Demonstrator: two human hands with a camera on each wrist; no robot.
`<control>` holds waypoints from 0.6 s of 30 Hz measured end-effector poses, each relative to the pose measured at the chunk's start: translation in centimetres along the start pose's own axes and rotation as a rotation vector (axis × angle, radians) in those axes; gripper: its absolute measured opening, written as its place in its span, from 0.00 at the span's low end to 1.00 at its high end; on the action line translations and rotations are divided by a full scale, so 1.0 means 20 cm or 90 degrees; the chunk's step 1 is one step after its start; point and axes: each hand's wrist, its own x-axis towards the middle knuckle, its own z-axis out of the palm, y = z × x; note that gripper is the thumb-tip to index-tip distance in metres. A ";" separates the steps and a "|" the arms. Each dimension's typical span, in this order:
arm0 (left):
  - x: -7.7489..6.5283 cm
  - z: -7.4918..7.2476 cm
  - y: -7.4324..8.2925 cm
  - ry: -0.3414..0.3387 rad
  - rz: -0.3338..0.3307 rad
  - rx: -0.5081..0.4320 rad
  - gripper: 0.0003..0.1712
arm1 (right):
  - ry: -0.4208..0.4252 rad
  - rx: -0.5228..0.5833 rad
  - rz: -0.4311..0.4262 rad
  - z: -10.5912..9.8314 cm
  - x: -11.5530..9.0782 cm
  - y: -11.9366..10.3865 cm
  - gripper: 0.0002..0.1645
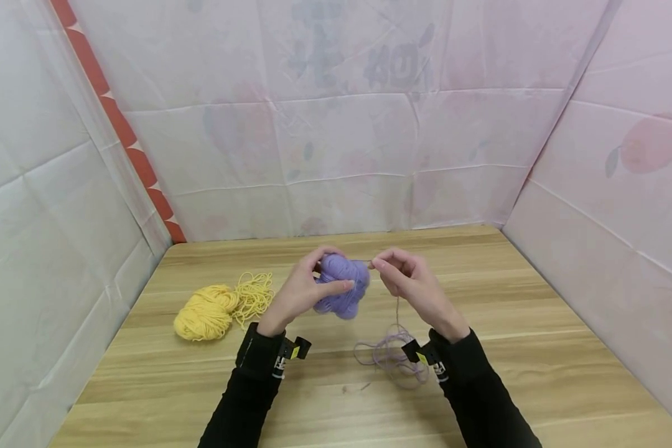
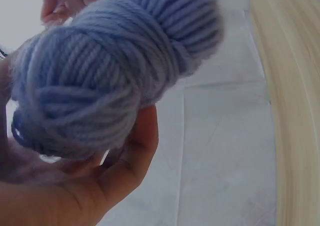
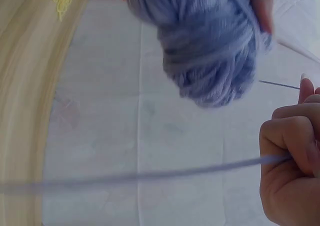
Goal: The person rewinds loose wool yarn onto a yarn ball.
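Observation:
My left hand grips a purple ball of yarn above the table, its thumb across the near side and its fingers around the back. In the left wrist view the wound strands of the yarn ball fill the upper left, with fingers curled beneath it. Just right of the ball, my right hand pinches a purple yarn strand between thumb and fingertips. A short stretch of it runs to the ball; the rest hangs below the hand to a loose purple tangle on the table.
A yellow ball of yarn lies to the left on the wooden table, with a loose yellow tangle beside it. Small scraps of yarn lie near the front. Pale sheets wall the table at the back and sides.

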 end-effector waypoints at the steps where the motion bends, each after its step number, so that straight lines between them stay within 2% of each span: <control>1: 0.00 0.00 0.00 0.019 -0.003 -0.012 0.28 | -0.006 -0.002 -0.014 0.01 0.00 -0.01 0.17; 5: 0.01 0.00 -0.01 0.083 -0.011 -0.065 0.29 | -0.026 -0.040 -0.051 0.02 -0.01 -0.03 0.13; 9: 0.01 0.00 -0.01 0.134 -0.001 -0.107 0.30 | -0.042 -0.096 -0.061 0.04 -0.01 -0.04 0.10; 12: 0.01 -0.01 -0.01 0.161 0.012 -0.148 0.29 | -0.056 -0.117 -0.060 0.06 -0.01 -0.03 0.10; 18: 0.00 -0.02 0.00 0.193 0.044 -0.222 0.26 | -0.091 -0.100 -0.067 0.08 0.00 0.00 0.08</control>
